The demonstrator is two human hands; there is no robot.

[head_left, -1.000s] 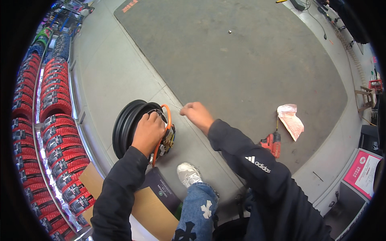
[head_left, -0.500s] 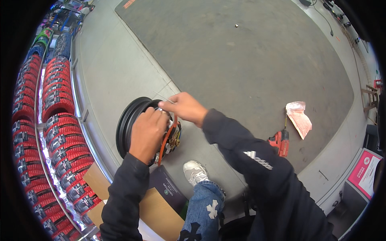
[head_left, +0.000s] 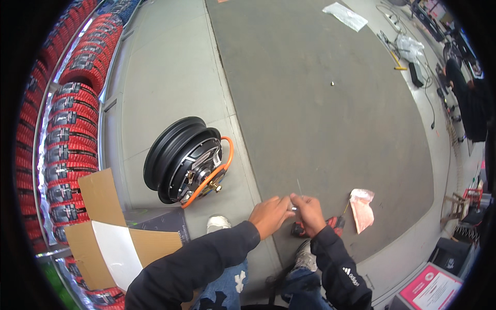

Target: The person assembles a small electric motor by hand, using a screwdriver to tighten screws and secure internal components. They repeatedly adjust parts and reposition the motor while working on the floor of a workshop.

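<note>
In front of my legs, my left hand (head_left: 271, 216) and my right hand (head_left: 308, 213) meet with fingers pinched. A thin pale strip (head_left: 299, 187) sticks up from my right hand. Between the fingertips shows a tiny whitish piece (head_left: 294, 208); what my left fingers grip is mostly hidden. To the left, apart from both hands, a black hub motor wheel (head_left: 178, 163) stands tilted on the floor. An orange cable (head_left: 205, 182) curves across its axle side. Beneath and beside my right hand lies a red and black power drill (head_left: 336, 225), partly covered.
A pinkish packet (head_left: 362, 213) lies right of the drill. An opened cardboard box (head_left: 104, 199) stands at lower left. Racked red-wrapped tires (head_left: 72, 139) line the left side. A small metallic piece (head_left: 332, 83) lies on the dark mat (head_left: 310, 129). Far right, another person (head_left: 467, 103) is partly visible.
Both my hands have left the wheel and moved right and toward me, over the drill. The thin strip has come along in my right hand. The view has shifted, showing the whole wheel.
</note>
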